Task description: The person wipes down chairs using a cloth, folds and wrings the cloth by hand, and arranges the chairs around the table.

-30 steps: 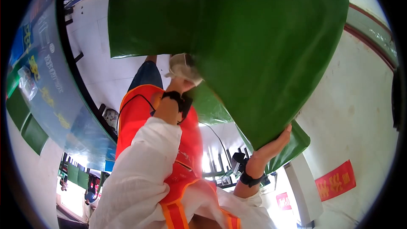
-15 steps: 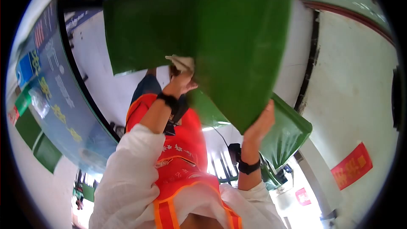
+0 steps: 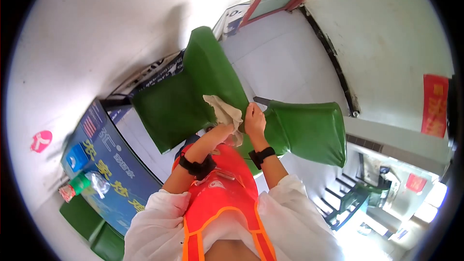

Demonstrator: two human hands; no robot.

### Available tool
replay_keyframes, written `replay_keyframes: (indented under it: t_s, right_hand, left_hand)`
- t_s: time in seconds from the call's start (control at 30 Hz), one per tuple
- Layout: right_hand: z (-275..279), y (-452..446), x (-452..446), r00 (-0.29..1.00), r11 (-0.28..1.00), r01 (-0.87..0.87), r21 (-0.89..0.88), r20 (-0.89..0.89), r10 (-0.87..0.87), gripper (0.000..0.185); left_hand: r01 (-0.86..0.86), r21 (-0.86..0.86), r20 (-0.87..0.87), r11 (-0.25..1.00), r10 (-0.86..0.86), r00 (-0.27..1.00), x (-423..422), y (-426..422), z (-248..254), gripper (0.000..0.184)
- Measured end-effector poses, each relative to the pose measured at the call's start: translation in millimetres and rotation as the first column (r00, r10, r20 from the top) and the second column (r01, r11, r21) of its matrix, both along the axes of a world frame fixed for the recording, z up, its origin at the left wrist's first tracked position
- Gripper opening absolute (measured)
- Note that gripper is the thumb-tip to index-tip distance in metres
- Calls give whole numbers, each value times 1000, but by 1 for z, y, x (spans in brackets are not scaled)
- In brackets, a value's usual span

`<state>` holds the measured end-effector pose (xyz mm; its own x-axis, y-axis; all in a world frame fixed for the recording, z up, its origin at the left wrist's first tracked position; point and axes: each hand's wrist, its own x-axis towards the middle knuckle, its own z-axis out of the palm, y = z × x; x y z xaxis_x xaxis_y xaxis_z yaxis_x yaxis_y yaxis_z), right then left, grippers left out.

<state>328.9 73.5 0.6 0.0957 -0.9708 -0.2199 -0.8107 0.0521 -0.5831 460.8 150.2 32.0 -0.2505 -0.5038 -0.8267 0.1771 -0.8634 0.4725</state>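
Observation:
A green padded chair is in front of me, its seat (image 3: 162,113) to the left and its backrest (image 3: 208,60) pointing away. My left hand (image 3: 223,133) is closed on a crumpled beige cloth (image 3: 224,111), which lies against the lower part of the backrest. Some of its fingers are hidden by the cloth. Just to the right, my right hand (image 3: 254,118) is closed around the edge of that backrest. Close beside it is a second green chair (image 3: 309,133).
On the left, a table with a printed top (image 3: 118,164) carries a blue box (image 3: 77,157), a green-and-red item (image 3: 77,186) and clear plastic (image 3: 98,183). Another green chair (image 3: 79,217) stands beyond it. Walls border the left and right; dark furniture (image 3: 353,198) is at lower right.
The chair back that filled the upper view now appears smaller and lower. My right hand has shifted up and left along its edge, closer to my left hand, which still holds the cloth.

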Motion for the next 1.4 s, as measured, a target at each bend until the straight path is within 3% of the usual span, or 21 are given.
replay_keyframes:
  t_s: [0.07,0.2,0.27,0.3,0.33,0.37,0.4,0.47,0.5,0.6,0.63,0.67,0.73,0.77,0.83,0.87,0.93,1.07,1.2,1.27,1.4]
  right_hand:
    - [0,1,-3,1000,996,20,91,-7,-20,27]
    - [16,8,0,996,969,-85,-231,13,90,29]
    - [54,18,7,919,899,-152,-410,276,281,34]
    - [60,23,7,920,898,-140,-416,280,273,34]
    - [64,28,6,633,989,-106,-106,760,149,35]
    - [67,34,5,189,954,-230,190,971,-148,36]
    - [66,36,7,185,957,-218,190,971,-150,36]
    - [51,30,12,412,998,-60,34,911,-7,31]
    - [52,23,13,681,998,36,-55,732,16,26]
    - [64,16,9,792,973,135,189,569,-221,23]
    - [59,14,9,830,983,183,8,535,-159,24]
    - [61,12,9,828,982,190,8,536,-165,24]
    - [68,11,9,886,894,266,-359,457,-80,22]
    - [70,11,5,885,893,272,-359,458,-85,22]
    - [73,13,-8,888,913,400,-85,281,-363,31]
    - [64,15,-15,884,909,408,-85,284,-371,31]
    - [46,21,-23,943,880,325,-347,193,-272,27]
    - [66,45,4,999,952,-37,-303,-43,25,43]
    - [60,42,22,990,966,-45,-254,-139,10,51]
    - [54,39,22,971,986,-65,-156,-237,27,57]
    - [47,37,26,964,984,-42,-171,-266,-6,62]
  left_hand:
    - [-108,4,111,994,107,988,-2,-5,45,34]
    - [-28,-253,105,967,56,993,-5,-8,55,31]
    - [-273,-521,-6,809,316,949,-9,-13,63,29]
    - [-261,-527,-2,809,307,952,-6,-15,64,29]
    - [-217,-574,-2,790,264,965,-2,-19,63,30]
    - [-172,-615,0,770,218,976,1,-22,61,30]
    - [-160,-615,2,772,205,979,3,-26,52,30]
    - [-111,-698,-20,707,136,991,4,-35,31,31]
    - [-236,-450,-198,861,162,967,2,-34,36,32]
    - [-231,-410,-268,882,126,955,2,-41,40,34]
    - [-216,-432,-213,875,134,968,2,-44,40,34]
    - [-209,-433,-212,877,126,969,2,-47,40,34]
    - [-92,-505,-41,858,83,996,2,-49,41,33]
    - [-86,-506,-39,858,77,996,4,-49,40,33]
    - [279,-760,472,587,205,857,10,-48,34,30]
    - [286,-760,474,583,198,858,19,-50,29,30]
    - [644,-681,731,348,360,579,44,-59,14,33]
    - [752,-577,805,317,377,458,59,-76,-7,36]
    - [810,-570,784,140,388,484,49,-92,-15,35]
    - [915,-385,874,118,364,321,39,-92,-26,33]
    - [917,-372,873,141,389,295,32,-89,-37,34]
